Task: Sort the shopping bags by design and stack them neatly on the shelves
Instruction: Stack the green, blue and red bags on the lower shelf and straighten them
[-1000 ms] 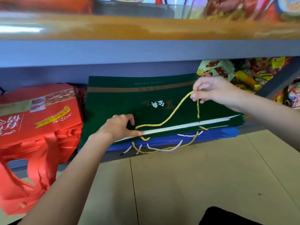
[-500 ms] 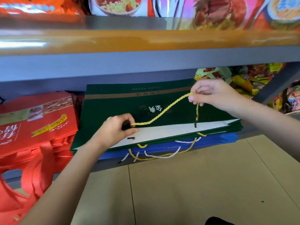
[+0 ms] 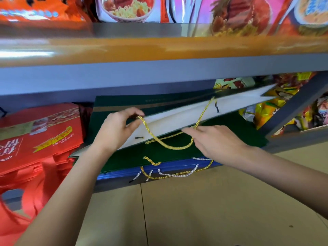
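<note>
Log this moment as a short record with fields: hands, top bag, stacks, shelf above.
left hand: grips the lifted edge of the top green bag
right hand: fingers at the gold cord handle
top bag: raised, white inside showing
stacks: green bags over blue bags; red bags left
shelf above: food packets

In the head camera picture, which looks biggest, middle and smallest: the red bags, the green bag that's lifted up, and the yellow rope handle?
1. Red bags: biggest pile, though they sit nearer the camera.
2. Lifted green bag, showing its white inside.
3. Yellow rope handle: smallest, just a thin loop.
</note>
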